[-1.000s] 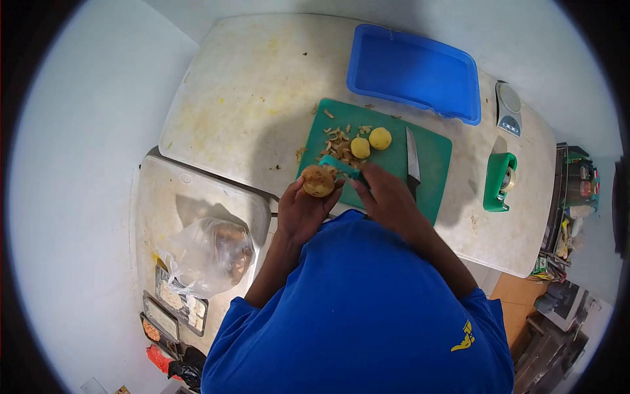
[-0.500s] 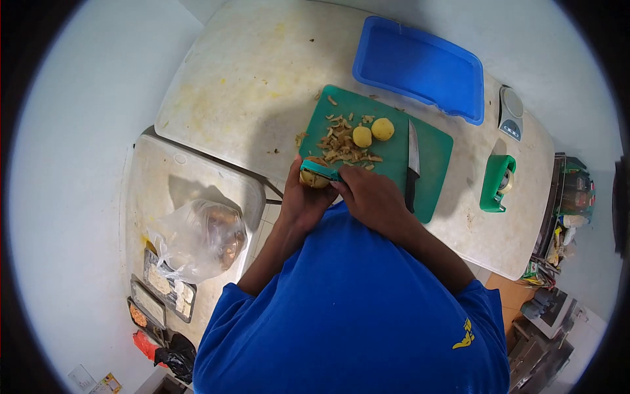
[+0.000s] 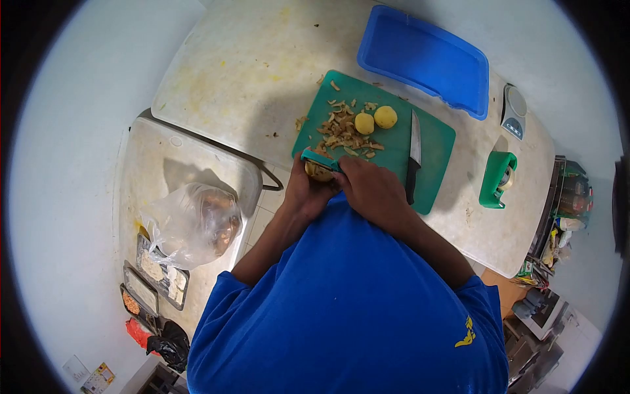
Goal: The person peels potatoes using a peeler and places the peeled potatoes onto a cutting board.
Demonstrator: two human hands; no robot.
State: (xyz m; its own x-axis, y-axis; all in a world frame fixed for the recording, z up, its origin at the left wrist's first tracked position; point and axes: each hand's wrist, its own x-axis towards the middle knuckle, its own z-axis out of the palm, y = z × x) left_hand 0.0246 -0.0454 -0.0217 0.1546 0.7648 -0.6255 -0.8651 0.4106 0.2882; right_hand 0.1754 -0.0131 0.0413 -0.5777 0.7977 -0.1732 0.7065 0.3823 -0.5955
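Two bare hands are close together near the middle of the frame, both at work over the near edge of a green board. From where I stand, the left hand is curled round a brown-skinned potato, holding it from below and the side. The right hand grips a teal peeler, whose head lies across the top of that potato; I can't make out the blade itself.

Just above the hands, a loose heap of peelings spreads over the board's left half, with a few scraps off its edge. Beside the heap sit a pale yellow potato and a second peeled one, side by side. Right of them lies a black-handled knife, its blade pointing to the top of the frame.

A blue tray sits at the upper right, then a small scale and, lower down, a green tape dispenser. Over at the lower left, a clear plastic bag slumps on another table, close to some dark trays.
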